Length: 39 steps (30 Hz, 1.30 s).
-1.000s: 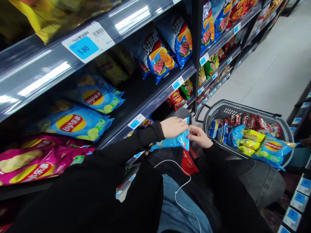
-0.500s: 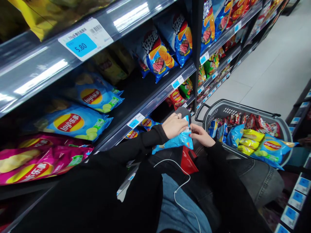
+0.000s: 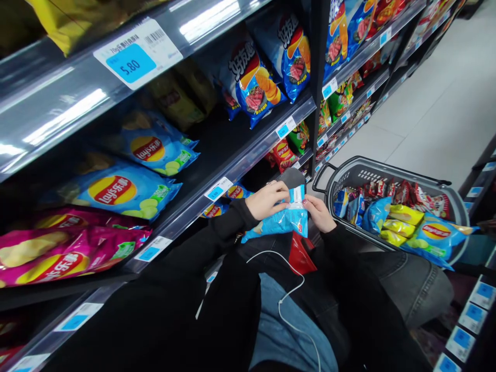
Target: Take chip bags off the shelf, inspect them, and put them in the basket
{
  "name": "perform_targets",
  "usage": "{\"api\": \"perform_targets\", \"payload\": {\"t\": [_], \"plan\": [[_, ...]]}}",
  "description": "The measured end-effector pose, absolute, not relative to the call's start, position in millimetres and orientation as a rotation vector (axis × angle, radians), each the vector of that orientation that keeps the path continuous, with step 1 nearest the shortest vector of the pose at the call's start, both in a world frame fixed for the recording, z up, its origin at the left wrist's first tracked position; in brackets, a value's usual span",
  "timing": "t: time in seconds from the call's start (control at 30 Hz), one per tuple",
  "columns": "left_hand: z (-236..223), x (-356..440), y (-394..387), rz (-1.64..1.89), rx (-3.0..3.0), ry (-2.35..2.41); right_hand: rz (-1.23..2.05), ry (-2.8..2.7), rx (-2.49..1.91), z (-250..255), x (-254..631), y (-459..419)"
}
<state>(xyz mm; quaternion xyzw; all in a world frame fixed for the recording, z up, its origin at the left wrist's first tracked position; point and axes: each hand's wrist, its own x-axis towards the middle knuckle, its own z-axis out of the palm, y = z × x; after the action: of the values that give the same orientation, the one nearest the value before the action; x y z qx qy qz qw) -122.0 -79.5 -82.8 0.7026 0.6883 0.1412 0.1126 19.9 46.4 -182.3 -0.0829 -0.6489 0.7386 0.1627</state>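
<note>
A light-blue chip bag (image 3: 281, 222) lies over my lap, its back side with a white label strip facing up. My left hand (image 3: 268, 200) rests on the bag's upper left, fingers bent against it. With thumb and fingers my right hand (image 3: 318, 213) pinches the bag's right edge near the label. A red pointed object (image 3: 302, 254) sits on my lap just below the bag; its kind I cannot make out. To the right of my right hand stands a grey shopping basket (image 3: 457, 199) holding several snack packs, among them a blue Lay's bag (image 3: 436, 235).
Shelves on the left hold blue Lay's bags (image 3: 112, 191), magenta bags (image 3: 65, 256) and dark-blue chip bags (image 3: 253, 85). A shelf edge (image 3: 256, 150) with price tags runs beside my left arm. A white cord (image 3: 281, 299) hangs over my front. Tiled floor (image 3: 430, 103) lies beyond the basket.
My left hand has drawn back slightly to the left on the chip bag, uncovering more of its back and label. My right hand stays at the edge. The view has shifted slightly.
</note>
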Motion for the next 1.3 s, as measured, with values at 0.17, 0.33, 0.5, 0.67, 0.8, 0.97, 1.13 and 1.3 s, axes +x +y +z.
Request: {"api": "perform_targets", "payload": {"t": [0.17, 0.33, 0.5, 0.67, 0.8, 0.97, 1.13, 1.3], "plan": [[-97, -126, -80, 0.644, 1.94, 2.047, 2.118, -1.881, -0.212, -181, 22, 48], [-98, -135, -84, 0.791, 1.909, 1.989, 2.07, -1.819, -0.312, -189, 21, 46], [-93, -126, -101, 0.621, 1.95, 2.051, 1.965, -1.834, -0.405, -190, 18, 48], [-100, -112, -101, 0.42, 1.742, 2.421, 1.713, -2.052, -0.376, -177, 20, 55], [-102, -112, -95, 0.3, 1.66, 2.479, 1.616, -2.067, -0.449, -181, 19, 57], [-105, -116, -95, 0.36, 1.5, 2.332, 1.817, -1.963, -0.591, -196, 16, 55], [-102, -98, -112, 0.353, 1.728, 2.513, 2.031, -1.788, -0.548, -204, 15, 59], [-98, -78, -132, -0.032, 1.686, 2.719, 2.157, -1.758, -0.651, -207, 16, 61]]}}
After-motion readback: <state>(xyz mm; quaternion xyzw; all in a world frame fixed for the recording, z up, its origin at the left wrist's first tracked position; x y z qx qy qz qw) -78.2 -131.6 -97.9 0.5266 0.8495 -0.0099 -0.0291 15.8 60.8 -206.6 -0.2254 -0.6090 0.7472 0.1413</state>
